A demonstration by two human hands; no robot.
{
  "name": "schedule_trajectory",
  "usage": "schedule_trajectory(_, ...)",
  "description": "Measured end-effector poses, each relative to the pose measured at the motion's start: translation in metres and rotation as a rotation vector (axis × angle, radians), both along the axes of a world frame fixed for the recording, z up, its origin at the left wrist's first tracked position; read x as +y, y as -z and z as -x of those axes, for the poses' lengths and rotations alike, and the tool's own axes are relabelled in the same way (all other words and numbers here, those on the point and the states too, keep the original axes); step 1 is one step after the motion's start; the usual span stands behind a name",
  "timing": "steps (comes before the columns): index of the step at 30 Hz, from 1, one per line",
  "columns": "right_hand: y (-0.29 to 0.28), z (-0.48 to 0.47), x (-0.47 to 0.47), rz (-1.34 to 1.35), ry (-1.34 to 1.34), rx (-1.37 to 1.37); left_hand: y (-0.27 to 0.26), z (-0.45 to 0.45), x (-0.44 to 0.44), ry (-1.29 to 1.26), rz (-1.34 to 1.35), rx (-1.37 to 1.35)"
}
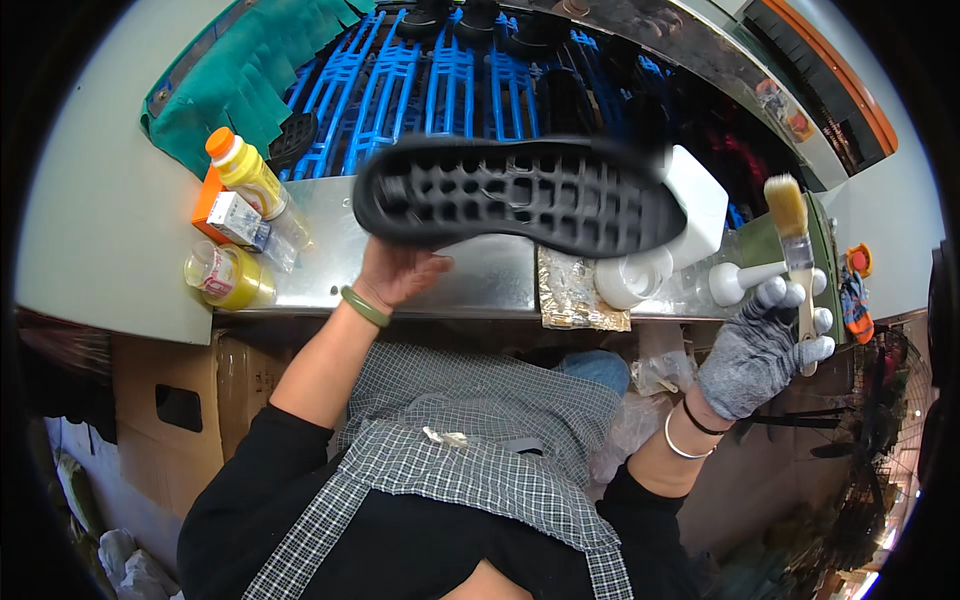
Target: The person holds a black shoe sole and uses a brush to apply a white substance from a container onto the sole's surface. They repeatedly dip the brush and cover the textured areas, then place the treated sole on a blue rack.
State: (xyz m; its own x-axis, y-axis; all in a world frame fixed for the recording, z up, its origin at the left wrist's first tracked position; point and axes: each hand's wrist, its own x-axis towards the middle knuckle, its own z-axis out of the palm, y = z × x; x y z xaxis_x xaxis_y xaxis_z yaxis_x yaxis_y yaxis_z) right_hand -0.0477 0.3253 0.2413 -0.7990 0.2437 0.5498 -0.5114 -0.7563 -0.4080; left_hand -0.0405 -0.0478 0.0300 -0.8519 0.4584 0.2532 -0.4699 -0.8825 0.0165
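A black shoe sole [517, 199], its waffle-like cavities facing up, is raised over the front of a metal ledge [480, 277] and slightly blurred. My bare left hand [397, 270] supports it from below near its left end; the fingers are hidden behind the sole, and the thumb sticks out to the right. In its grey glove with pale fingertips, my right hand [757, 345] grips a flat paintbrush [799, 251] by the handle, bristles upward. Left of the brush is a white plastic nozzle-shaped piece [739, 281]. A white round cup [636, 276] stands below the sole's right end.
Behind the ledge runs a conveyor of blue plastic links [450, 90] carrying dark shoes, under a green strip curtain [232, 90]. At left stand a yellow bottle [244, 172], a small box [234, 216] and a yellow jar [232, 277]. A white container [694, 210] and a fan [870, 420] are at right.
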Motion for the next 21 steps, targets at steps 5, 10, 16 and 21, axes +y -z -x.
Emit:
schedule_trajectory(5, 0.031, 0.016, 0.034, -0.734, 0.586, -0.286, -0.025, -0.063, 0.073, -0.039, 0.113, -0.012)
schedule_trajectory(10, 0.070, 0.028, 0.027, -1.050, 0.496, -0.485, 0.007, -0.100, 0.063, -0.066, 0.044, -0.246)
schedule_trajectory(16, 0.113, 0.040, 0.041, -1.239, 0.296, -0.549, 0.002, -0.143, 0.051, -0.052, 0.115, -0.238)
schedule_trajectory(21, 0.076, 0.025, 0.038, -0.665, 0.430, -0.606, 0.000, -0.143, 0.053, -0.071, -0.077, -0.330)
